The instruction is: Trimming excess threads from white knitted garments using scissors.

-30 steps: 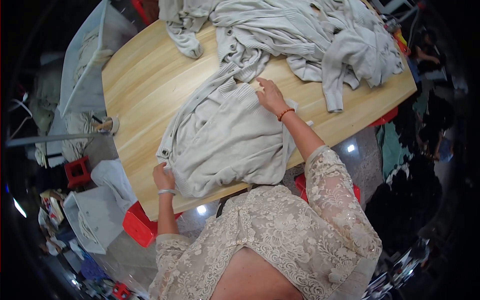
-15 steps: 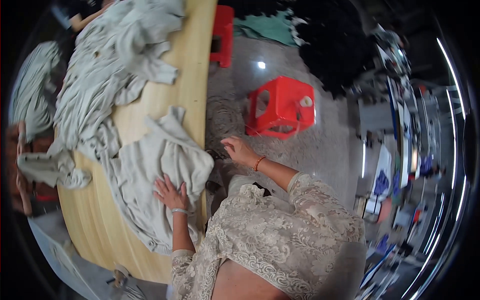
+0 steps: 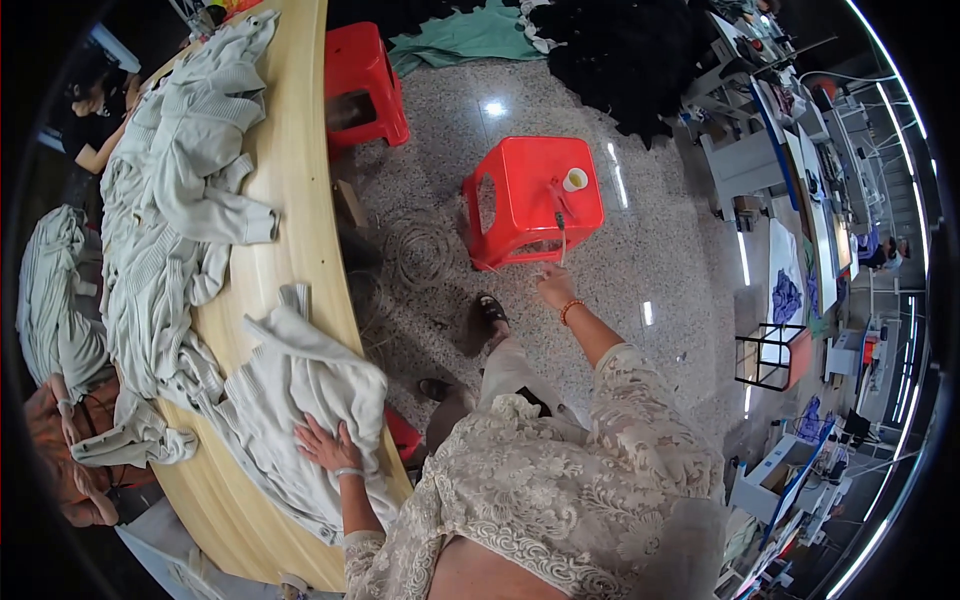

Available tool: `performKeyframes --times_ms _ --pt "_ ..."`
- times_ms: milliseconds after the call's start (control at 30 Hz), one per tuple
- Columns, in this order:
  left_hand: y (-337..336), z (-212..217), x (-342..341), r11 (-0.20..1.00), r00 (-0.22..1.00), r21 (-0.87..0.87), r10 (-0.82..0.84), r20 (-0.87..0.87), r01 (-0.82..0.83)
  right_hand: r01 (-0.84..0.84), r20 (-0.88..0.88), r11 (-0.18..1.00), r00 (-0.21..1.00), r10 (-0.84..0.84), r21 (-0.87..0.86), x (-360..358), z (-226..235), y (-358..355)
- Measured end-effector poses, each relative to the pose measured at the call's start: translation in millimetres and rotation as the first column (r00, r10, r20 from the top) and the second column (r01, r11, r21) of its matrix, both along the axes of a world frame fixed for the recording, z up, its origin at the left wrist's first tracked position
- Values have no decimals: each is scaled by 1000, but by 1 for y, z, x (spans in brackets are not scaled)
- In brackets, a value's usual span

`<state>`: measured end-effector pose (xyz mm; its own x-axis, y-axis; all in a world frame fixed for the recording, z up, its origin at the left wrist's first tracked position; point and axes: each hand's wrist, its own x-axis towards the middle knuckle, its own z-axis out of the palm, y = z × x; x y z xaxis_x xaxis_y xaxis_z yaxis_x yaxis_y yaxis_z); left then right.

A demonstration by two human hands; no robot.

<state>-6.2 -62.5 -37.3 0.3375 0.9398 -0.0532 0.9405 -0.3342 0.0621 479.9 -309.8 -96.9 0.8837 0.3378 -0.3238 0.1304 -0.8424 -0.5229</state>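
Observation:
My left hand (image 3: 325,446) lies flat with spread fingers on a pale grey knitted cardigan (image 3: 290,395) near the table's right edge. My right hand (image 3: 556,288) is held out over the floor, just in front of a red plastic stool (image 3: 540,170). Its fingers are curled together in a pinch; what they hold, if anything, is too small to name. Close to those fingertips, a thin tool with a dark part (image 3: 560,220) reaches over the stool's near edge. A small white cup (image 3: 574,180) with something yellowish inside stands on the seat, beside a small red item.
A long heap of pale knitwear (image 3: 170,190) covers the wooden table's (image 3: 300,150) far left. People sit along its left side. Another red stool (image 3: 362,85) stands by the table. Black (image 3: 620,60) and green (image 3: 470,40) cloth piles lie on the floor; workbenches (image 3: 745,165) line the right.
The view has swung to the right. My right hand has moved away from the table's edge toward the red stool. My left hand stays on the cardigan.

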Motion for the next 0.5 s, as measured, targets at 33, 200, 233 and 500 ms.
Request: performKeyframes --times_ms 33,200,233,500 --pt "2 -1 2 1000 1000 -16 -2 -3 2 7 56 991 998 0 -136 17 0 2" --pt "11 6 0 983 987 -127 122 -103 -135 155 209 969 971 -113 -193 92 -29 34" --pt "12 11 -1 972 977 -147 166 -133 -185 138 190 974 976 -103 -181 104 -41 40" --pt "24 50 48 879 852 -249 266 -450 -406 711 -765 632 580 -281 307 175 -145 9"
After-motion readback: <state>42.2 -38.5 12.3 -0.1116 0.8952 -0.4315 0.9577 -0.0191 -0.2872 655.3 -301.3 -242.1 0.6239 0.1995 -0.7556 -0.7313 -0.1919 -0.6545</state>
